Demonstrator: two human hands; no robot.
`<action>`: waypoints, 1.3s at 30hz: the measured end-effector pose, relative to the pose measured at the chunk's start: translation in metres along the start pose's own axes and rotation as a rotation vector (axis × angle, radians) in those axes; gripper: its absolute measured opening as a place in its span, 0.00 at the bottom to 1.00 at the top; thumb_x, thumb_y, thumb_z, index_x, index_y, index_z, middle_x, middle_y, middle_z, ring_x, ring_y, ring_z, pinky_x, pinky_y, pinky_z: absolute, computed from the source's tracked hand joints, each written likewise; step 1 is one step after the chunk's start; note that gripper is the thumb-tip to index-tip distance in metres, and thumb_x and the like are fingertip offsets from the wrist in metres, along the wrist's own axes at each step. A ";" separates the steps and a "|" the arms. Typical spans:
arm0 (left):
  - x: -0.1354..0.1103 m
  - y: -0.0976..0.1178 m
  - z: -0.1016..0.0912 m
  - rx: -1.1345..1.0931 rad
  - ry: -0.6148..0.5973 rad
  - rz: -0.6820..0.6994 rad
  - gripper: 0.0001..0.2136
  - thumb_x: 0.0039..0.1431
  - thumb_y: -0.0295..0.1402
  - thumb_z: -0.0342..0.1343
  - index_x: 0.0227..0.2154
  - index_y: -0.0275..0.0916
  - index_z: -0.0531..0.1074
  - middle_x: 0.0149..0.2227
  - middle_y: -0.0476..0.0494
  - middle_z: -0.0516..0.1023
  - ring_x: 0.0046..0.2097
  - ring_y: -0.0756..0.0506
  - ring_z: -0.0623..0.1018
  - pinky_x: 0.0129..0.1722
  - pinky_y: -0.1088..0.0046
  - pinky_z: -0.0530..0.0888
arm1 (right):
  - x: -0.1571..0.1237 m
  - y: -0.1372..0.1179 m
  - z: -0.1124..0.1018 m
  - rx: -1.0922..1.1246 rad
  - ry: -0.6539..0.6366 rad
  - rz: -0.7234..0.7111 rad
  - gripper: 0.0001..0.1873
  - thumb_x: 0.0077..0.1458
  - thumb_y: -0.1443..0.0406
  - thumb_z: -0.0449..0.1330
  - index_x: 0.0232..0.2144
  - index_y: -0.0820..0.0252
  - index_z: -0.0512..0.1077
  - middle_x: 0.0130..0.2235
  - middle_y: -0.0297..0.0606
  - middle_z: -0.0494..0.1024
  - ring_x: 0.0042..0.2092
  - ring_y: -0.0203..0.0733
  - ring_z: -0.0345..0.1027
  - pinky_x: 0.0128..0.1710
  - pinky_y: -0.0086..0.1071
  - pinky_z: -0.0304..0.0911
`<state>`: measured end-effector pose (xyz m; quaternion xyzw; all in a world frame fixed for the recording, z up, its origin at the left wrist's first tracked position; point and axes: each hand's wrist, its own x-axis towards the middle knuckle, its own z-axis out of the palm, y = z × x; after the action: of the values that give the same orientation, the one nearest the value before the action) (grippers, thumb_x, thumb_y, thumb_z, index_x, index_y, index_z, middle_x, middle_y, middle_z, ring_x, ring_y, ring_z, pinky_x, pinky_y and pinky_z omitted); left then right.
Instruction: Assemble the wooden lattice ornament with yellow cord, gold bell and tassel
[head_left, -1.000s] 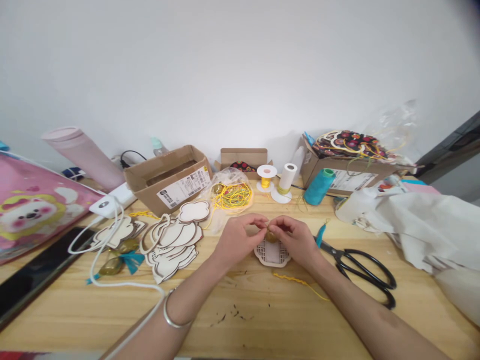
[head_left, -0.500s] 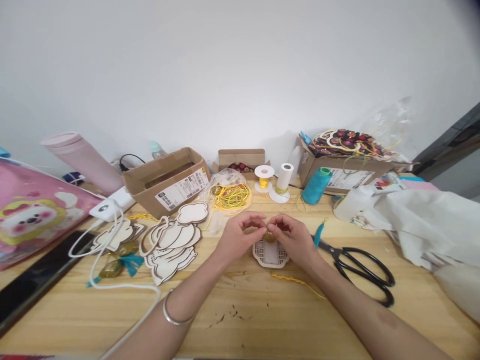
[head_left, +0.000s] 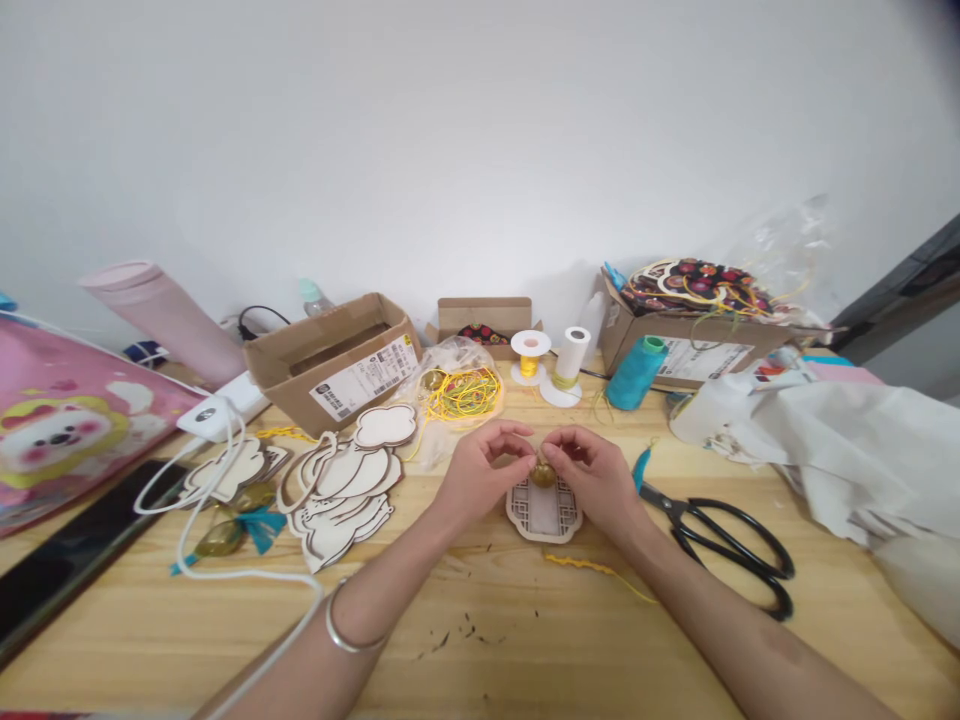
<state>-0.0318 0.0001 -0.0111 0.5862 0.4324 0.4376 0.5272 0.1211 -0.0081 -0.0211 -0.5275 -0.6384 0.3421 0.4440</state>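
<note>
Probably pine tabletop, white wall behind

A craft workspace with thread spools, scissors and wooden cutouts.

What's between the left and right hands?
A small gold bead, held at the fingertips of the left hand and right hand, above a wooden lattice plaque. Shows in the head view.

Shipping label on carton, barcode, txt unreadable
</note>
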 end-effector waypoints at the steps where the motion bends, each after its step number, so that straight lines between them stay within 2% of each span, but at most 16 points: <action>1: 0.000 0.000 -0.001 -0.011 0.013 -0.008 0.11 0.45 0.28 0.57 0.35 0.36 0.68 0.27 0.49 0.73 0.30 0.51 0.73 0.33 0.75 0.69 | 0.000 0.000 -0.001 -0.052 0.020 -0.067 0.07 0.49 0.63 0.56 0.25 0.60 0.69 0.26 0.34 0.71 0.28 0.35 0.61 0.29 0.30 0.59; 4: 0.002 -0.002 -0.003 -0.034 0.047 -0.025 0.11 0.44 0.28 0.57 0.34 0.35 0.68 0.27 0.49 0.73 0.31 0.51 0.73 0.32 0.76 0.69 | -0.001 -0.001 -0.003 -0.164 0.034 -0.273 0.04 0.50 0.66 0.56 0.25 0.58 0.70 0.27 0.35 0.72 0.31 0.37 0.62 0.32 0.31 0.60; 6: 0.002 -0.004 -0.004 -0.032 0.051 -0.021 0.11 0.44 0.27 0.57 0.34 0.35 0.68 0.27 0.49 0.74 0.31 0.51 0.73 0.33 0.76 0.69 | 0.000 0.000 -0.002 -0.197 0.029 -0.360 0.04 0.50 0.67 0.56 0.27 0.58 0.71 0.28 0.36 0.72 0.33 0.38 0.63 0.34 0.32 0.61; 12: 0.002 -0.005 -0.004 -0.003 0.035 -0.005 0.12 0.45 0.28 0.57 0.35 0.36 0.69 0.27 0.49 0.75 0.31 0.51 0.74 0.34 0.75 0.70 | 0.000 0.005 -0.001 -0.253 0.038 -0.446 0.06 0.50 0.68 0.56 0.30 0.59 0.73 0.29 0.37 0.73 0.33 0.38 0.64 0.33 0.32 0.62; 18: 0.000 -0.005 -0.004 0.041 0.002 0.009 0.15 0.46 0.29 0.57 0.40 0.36 0.69 0.30 0.46 0.76 0.34 0.49 0.75 0.39 0.71 0.70 | -0.001 0.004 -0.004 -0.261 0.060 -0.435 0.06 0.49 0.69 0.57 0.29 0.58 0.74 0.28 0.36 0.74 0.32 0.38 0.65 0.32 0.31 0.62; 23: -0.001 -0.002 -0.005 0.256 0.028 0.095 0.13 0.48 0.30 0.55 0.39 0.38 0.71 0.31 0.48 0.77 0.35 0.49 0.75 0.42 0.71 0.69 | 0.000 0.004 -0.003 -0.293 0.084 -0.409 0.06 0.49 0.68 0.57 0.28 0.58 0.75 0.27 0.36 0.74 0.31 0.37 0.65 0.30 0.30 0.62; 31: -0.003 0.001 -0.005 0.441 0.065 0.190 0.13 0.49 0.29 0.54 0.40 0.40 0.71 0.31 0.50 0.78 0.37 0.48 0.76 0.42 0.72 0.70 | -0.003 -0.002 -0.002 -0.512 0.177 -0.521 0.07 0.48 0.67 0.57 0.24 0.58 0.75 0.24 0.35 0.75 0.29 0.36 0.64 0.27 0.28 0.60; 36: -0.005 0.002 -0.002 0.506 0.101 0.223 0.12 0.49 0.29 0.54 0.39 0.40 0.71 0.30 0.50 0.79 0.35 0.48 0.77 0.41 0.72 0.71 | -0.004 -0.006 -0.001 -0.489 0.189 -0.460 0.06 0.47 0.68 0.57 0.23 0.58 0.74 0.24 0.33 0.74 0.28 0.35 0.65 0.27 0.27 0.59; 39: -0.006 0.003 -0.001 0.536 0.121 0.234 0.12 0.49 0.29 0.54 0.38 0.39 0.71 0.30 0.50 0.79 0.35 0.49 0.77 0.40 0.72 0.71 | -0.003 -0.006 0.000 -0.426 0.154 -0.398 0.05 0.46 0.69 0.57 0.22 0.59 0.72 0.24 0.34 0.74 0.29 0.36 0.65 0.28 0.28 0.59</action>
<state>-0.0337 -0.0057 -0.0081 0.7233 0.4925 0.3999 0.2728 0.1187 -0.0120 -0.0167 -0.4976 -0.7511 0.0659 0.4288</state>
